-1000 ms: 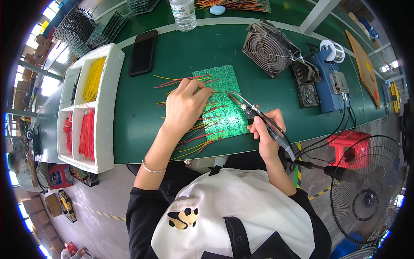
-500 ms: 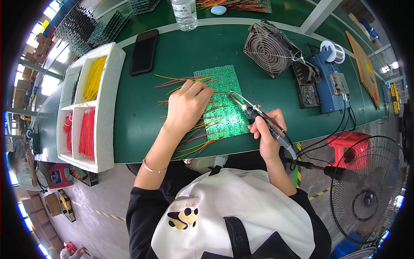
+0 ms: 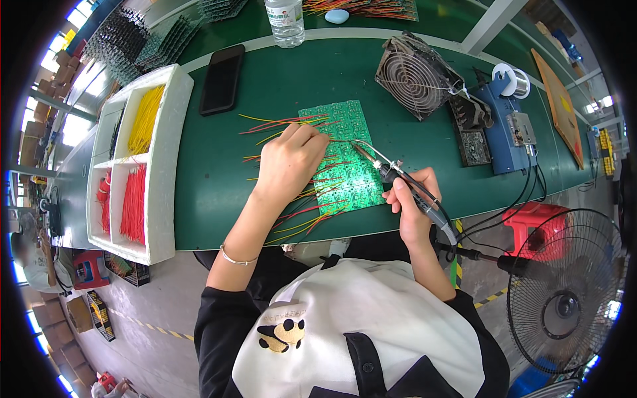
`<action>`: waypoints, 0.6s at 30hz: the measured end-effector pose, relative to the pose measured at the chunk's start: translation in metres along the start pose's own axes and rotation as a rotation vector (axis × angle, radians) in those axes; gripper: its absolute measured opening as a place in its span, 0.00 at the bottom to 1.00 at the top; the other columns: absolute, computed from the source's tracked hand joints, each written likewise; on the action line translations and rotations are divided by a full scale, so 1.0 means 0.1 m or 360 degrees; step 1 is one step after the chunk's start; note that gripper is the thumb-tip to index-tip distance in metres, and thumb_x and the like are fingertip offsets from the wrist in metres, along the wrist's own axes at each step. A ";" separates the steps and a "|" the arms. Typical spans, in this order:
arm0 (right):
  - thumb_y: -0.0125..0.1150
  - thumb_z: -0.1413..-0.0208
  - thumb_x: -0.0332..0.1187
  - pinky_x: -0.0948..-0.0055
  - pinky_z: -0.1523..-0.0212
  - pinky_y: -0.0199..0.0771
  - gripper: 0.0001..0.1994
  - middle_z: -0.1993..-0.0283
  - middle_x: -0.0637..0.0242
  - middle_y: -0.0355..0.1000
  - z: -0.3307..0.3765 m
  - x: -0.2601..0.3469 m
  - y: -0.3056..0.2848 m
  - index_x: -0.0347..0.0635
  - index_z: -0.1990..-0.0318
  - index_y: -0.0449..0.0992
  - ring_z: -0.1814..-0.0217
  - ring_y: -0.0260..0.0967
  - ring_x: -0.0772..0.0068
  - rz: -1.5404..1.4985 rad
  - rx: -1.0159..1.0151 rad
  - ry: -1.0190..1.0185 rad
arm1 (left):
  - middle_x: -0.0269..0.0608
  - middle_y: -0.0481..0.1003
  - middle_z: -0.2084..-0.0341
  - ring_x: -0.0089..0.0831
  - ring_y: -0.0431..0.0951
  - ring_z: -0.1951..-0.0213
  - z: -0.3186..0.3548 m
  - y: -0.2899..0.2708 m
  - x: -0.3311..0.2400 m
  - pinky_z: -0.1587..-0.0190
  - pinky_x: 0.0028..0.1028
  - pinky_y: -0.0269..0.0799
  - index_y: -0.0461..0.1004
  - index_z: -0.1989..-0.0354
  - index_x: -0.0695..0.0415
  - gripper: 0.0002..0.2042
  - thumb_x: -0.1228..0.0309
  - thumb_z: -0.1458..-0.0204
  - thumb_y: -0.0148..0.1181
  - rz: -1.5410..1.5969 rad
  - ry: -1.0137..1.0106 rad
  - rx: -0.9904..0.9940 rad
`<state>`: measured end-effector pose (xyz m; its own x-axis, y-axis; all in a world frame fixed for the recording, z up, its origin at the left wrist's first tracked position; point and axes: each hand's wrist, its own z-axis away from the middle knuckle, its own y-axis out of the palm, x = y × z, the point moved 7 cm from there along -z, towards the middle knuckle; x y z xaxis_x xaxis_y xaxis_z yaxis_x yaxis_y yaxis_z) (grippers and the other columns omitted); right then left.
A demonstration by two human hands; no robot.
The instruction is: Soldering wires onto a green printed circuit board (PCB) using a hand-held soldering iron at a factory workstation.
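A green circuit board panel point(image 3: 355, 182) lies on the green bench, with several red and yellow wires point(image 3: 292, 229) fanning out from its left side. My left hand point(image 3: 290, 159) rests over the board's left part, fingers pinched on a red wire point(image 3: 338, 140) whose end reaches toward the iron's tip. Held like a pen in my right hand point(image 3: 413, 199) is a soldering iron point(image 3: 428, 209) with a thin metal feed tube clamped along it. Its tip touches or nearly touches the board at the wire end; I cannot tell which. My left fingertips are partly hidden behind the hand.
A white foam tray point(image 3: 166, 199) of yellow, red and black wires stands left, beside a black phone point(image 3: 221, 79). Behind are a water bottle point(image 3: 285, 23) and a small fan point(image 3: 415, 76). At right stand a blue solder feeder point(image 3: 501, 126), a pedestal fan point(image 3: 564, 298) and a red stool point(image 3: 534, 225).
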<state>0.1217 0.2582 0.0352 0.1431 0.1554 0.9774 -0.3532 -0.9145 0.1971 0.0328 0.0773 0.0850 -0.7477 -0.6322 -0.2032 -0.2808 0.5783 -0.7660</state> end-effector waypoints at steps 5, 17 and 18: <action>0.57 0.48 0.28 0.83 0.77 0.67 0.09 0.81 0.66 0.66 0.00 0.00 0.01 0.37 0.70 0.62 0.82 0.62 0.84 0.0025 0.0026 -0.0023 | 0.32 0.73 0.77 0.28 0.73 0.74 0.00 0.00 0.00 0.75 0.26 0.70 0.76 0.75 0.56 0.03 0.75 0.59 0.62 0.0031 -0.0011 -0.0010; 0.57 0.48 0.27 0.84 0.79 0.65 0.08 0.81 0.65 0.67 -0.01 0.01 0.02 0.37 0.70 0.62 0.83 0.61 0.84 0.0059 0.0018 -0.0005 | 0.31 0.73 0.76 0.28 0.74 0.73 0.00 0.00 0.00 0.74 0.26 0.71 0.76 0.74 0.56 0.03 0.74 0.59 0.62 0.0021 -0.0021 0.0028; 0.57 0.48 0.27 0.83 0.79 0.65 0.08 0.81 0.65 0.67 -0.01 0.01 0.02 0.37 0.70 0.62 0.83 0.61 0.84 0.0054 0.0014 -0.0008 | 0.31 0.73 0.76 0.28 0.74 0.73 0.00 0.00 0.00 0.74 0.26 0.71 0.76 0.74 0.56 0.03 0.74 0.59 0.62 0.0022 -0.0021 0.0029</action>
<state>0.1204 0.2571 0.0365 0.1355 0.1222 0.9832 -0.3498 -0.9225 0.1629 0.0327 0.0775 0.0847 -0.7431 -0.6313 -0.2218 -0.2595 0.5775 -0.7741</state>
